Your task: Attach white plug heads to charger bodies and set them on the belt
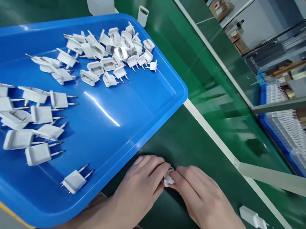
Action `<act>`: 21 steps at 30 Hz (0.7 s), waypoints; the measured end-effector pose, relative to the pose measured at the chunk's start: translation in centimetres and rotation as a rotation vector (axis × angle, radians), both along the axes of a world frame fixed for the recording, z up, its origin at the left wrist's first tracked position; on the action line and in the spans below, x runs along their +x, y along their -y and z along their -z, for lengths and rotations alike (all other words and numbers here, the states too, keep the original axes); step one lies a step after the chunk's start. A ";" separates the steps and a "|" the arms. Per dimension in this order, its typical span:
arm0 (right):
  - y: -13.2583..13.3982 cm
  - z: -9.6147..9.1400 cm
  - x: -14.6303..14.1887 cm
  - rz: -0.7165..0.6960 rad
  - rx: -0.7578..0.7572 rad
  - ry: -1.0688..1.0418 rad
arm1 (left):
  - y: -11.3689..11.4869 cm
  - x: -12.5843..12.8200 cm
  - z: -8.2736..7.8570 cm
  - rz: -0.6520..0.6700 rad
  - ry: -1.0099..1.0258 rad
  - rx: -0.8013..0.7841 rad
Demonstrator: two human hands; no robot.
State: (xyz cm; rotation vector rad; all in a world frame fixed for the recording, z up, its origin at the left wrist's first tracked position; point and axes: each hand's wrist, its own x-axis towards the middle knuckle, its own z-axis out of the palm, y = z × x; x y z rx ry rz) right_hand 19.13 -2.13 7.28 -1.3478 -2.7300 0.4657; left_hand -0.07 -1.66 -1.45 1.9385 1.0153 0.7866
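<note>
My left hand (140, 186) and my right hand (201, 197) meet over the green mat just below the tray's right edge. Both are closed, fingertips pinching one small white plastic plug part (168, 178) between them; most of it is hidden by the fingers. A large blue tray (131, 127) lies to the left. It holds several white two-pin plug bodies (40, 121) in its near left part and a pile of smaller white plug parts (112, 55) at its far side.
A finished white two-pin plug (254, 218) lies on the mat right of my right hand. A green conveyor belt (212, 80) runs behind a white rail (211, 132). A blue crate with white parts (287, 126) stands far right. A white holder (142, 15) stands beyond the tray.
</note>
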 end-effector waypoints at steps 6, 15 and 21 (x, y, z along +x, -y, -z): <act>-0.5 0.1 0.0 0.014 -0.043 -0.058 | 0.0 0.0 0.2 -0.010 0.027 0.014; -0.4 0.8 -0.2 -0.057 0.052 -0.040 | -0.3 -0.1 -0.1 0.003 0.067 -0.021; 0.5 1.7 -0.9 -0.031 0.208 -0.019 | -0.2 -0.2 -0.1 0.011 0.068 -0.020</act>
